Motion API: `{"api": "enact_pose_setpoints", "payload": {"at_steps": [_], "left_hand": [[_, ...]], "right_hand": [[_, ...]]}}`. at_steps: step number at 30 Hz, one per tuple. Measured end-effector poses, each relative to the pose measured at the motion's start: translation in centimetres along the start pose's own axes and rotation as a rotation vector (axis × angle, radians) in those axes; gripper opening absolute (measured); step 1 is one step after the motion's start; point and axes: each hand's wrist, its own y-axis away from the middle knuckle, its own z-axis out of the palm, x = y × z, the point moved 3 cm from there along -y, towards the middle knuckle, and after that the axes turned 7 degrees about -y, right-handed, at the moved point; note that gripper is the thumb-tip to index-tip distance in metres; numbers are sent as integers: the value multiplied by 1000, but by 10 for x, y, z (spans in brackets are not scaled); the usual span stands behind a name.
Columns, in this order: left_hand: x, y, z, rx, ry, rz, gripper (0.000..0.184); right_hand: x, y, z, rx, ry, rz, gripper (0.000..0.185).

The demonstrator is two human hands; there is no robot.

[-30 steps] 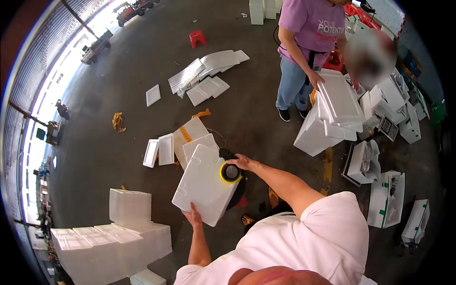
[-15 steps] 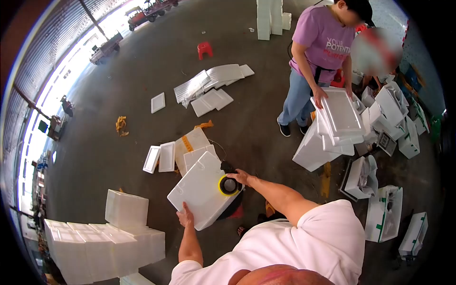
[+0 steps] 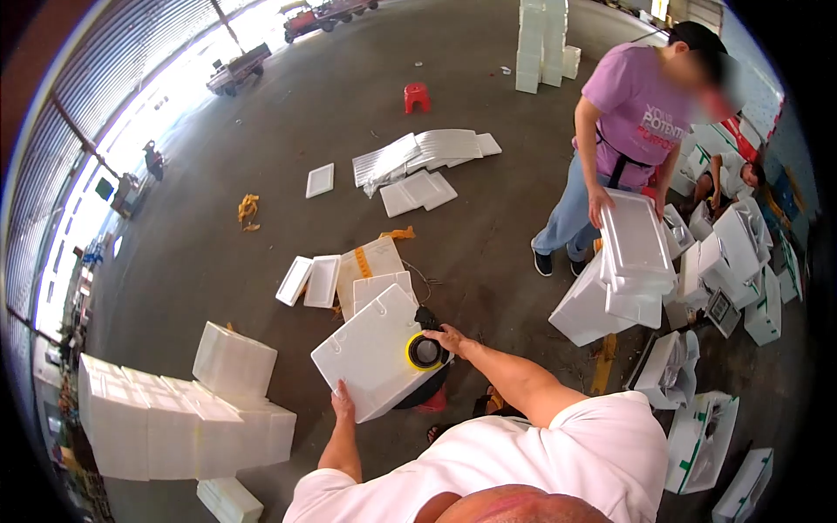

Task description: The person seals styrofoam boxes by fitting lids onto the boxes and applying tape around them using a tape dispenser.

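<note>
A white foam box point(image 3: 366, 349) stands tilted in front of me, its broad face turned up. My left hand point(image 3: 343, 403) grips its near left edge, thumb lying on the face and the other fingers hidden underneath. In my right hand point(image 3: 448, 338) is a tape dispenser point(image 3: 425, 350) with a black handle and a yellow-rimmed roll, close against the right side of the box. Whether the tape sticks to the box I cannot tell. Under the box part of a dark round seat and a red base point(image 3: 433, 402) shows.
White foam boxes point(image 3: 157, 427) are stacked at left. Loose lids point(image 3: 418, 193) and flattened pieces lie on the floor ahead, near a red stool point(image 3: 417, 98). At right a co-worker point(image 3: 632, 113) holds stacked lids point(image 3: 641, 231) beside opened boxes point(image 3: 702, 444); another person point(image 3: 732, 179) sits behind.
My view has swung, so the surroundings appear shifted. Both hands keep their hold on the box and the tape dispenser, which have barely moved. The seated person at far right now shows more clearly.
</note>
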Motion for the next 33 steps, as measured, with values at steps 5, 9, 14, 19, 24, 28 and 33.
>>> {"api": "enact_pose_setpoints", "payload": {"at_steps": [5,9,14,19,24,28,33], "left_hand": [[-28,-20,9,3,165,41,76],[-5,-11,13,-87,238,-21,61],[11,2,7,3,-236,-129,80],[9,24,0,-151,-48,68,68],[3,22,21,-134,260,142,68],[-3,22,8,-53,92,162,74],[99,45,2,283,-865,807,70]], "right_hand": [[-9,9,11,-52,-85,-215,80],[-1,14,-1,-318,136,-391,47],[39,-22,-9,-216,-344,-5,78],[-16,60,1,113,-149,28,58],[3,39,-13,102,-99,-262,79],[-18,86,-1,66,-218,-158,81],[5,39,3,65,-233,-11,87]]}}
